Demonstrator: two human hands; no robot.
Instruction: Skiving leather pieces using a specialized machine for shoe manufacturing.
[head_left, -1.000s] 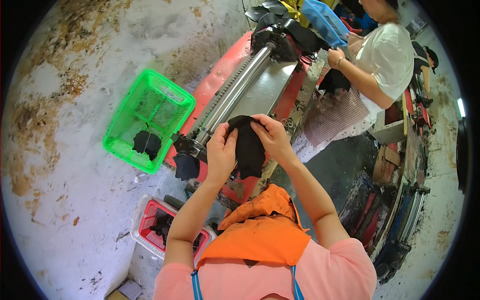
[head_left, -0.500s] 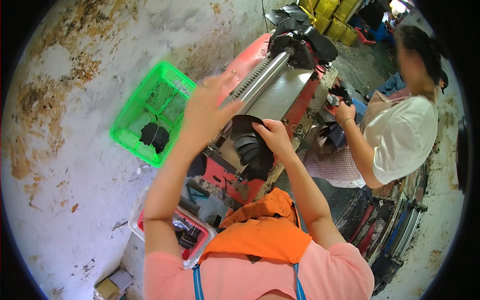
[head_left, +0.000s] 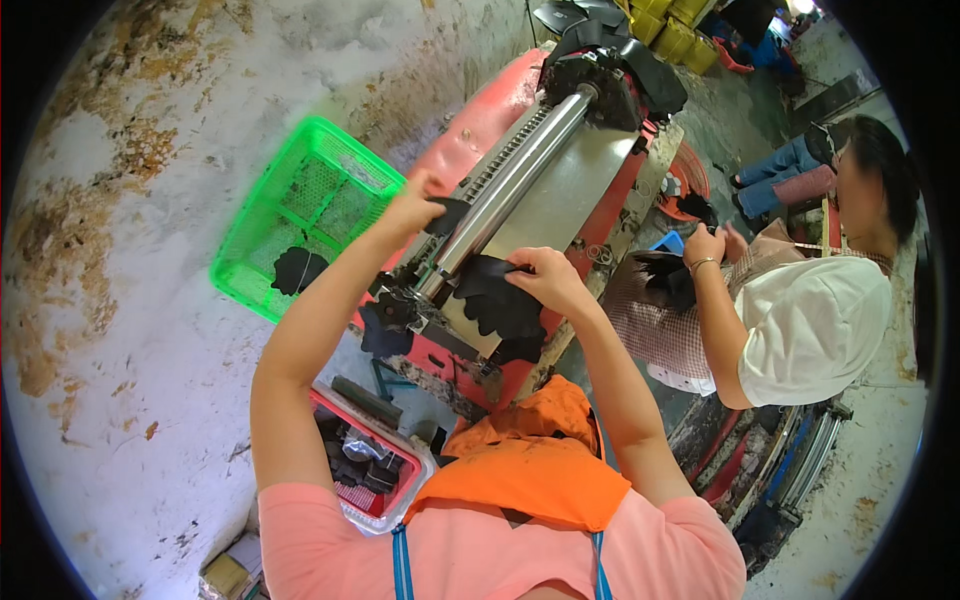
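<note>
A red machine with a shiny metal roller (head_left: 530, 178) and a flat metal plate (head_left: 572, 195) stands before me. My left hand (head_left: 412, 208) is on the roller's far left side, its fingers closed on a small black flat piece (head_left: 448, 216). On the near side, my right hand (head_left: 548, 276) pinches the edge of a black scalloped sheet piece (head_left: 488, 283) at the lower end of the plate. More black pieces (head_left: 520, 346) lie just below it, partly covered. Whether the two hands' pieces touch is hidden by the roller.
Left of the machine is a green plastic basket (head_left: 240, 225) with a tied black bundle (head_left: 298, 270). A red-and-white basket (head_left: 412, 470) of black bundles sits lower left. Black pieces (head_left: 385, 330) hang at the machine's end. A co-worker (head_left: 810, 320) handles black pieces at right.
My left hand has come down from above the roller and now grips a black piece at its far side. My right hand's sheet has shifted slightly. The co-worker has leaned away to the right.
</note>
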